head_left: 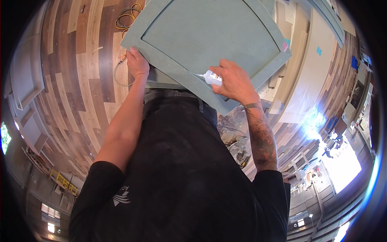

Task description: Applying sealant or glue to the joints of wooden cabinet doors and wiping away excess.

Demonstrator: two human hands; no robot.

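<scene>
- Landmark: long pale board point(300, 88); glare washes over its lower end.
- Blue-green tape scrap point(319, 51): on the board.
- Plank floor point(80, 72), mixed light and dark brown: visible both left and right of the board.
- Coiled cable point(122, 27), orange and dark: on the floor, well left of the board.
- Blue object point(354, 62), kind unclear: right of the board.
- Bright opening point(344, 165): lower right of the board.
- Yellow frame point(63, 182): far lower left of the board.

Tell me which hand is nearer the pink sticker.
Right: the right hand, holding a bottle, is pictured below and left of the pink sticker; the left hand is farther, at the left edge of the panel.
</scene>
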